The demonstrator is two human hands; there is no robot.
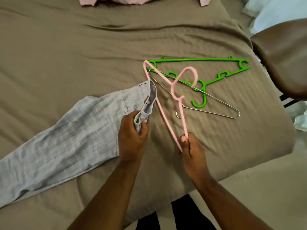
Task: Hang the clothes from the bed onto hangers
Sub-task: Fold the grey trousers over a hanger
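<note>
Grey jeans, lying across the lower left of the frame on the bed: my left hand is gripping their waistband just left of centre, fingers curled round the bunched fabric. My right hand, lower centre, is pinching one corner of the pink hanger between thumb and fingers. I am holding it tilted, its long bar running just beside the waistband opening. Whether the bar is entering the fabric I cannot tell.

I am judging the task as barely begun. Nothing is hanging on a hanger yet, the jeans are only being readied, and a pink garment is waiting at the top edge, cut off by the frame.

Count: two garments in view (one pair of jeans, one pink piece). Three hangers: the pink one in hand, plus one green hanger and one wire hanger lying crossed on the sheet right of centre. A brown chair is standing at the right edge.
</note>
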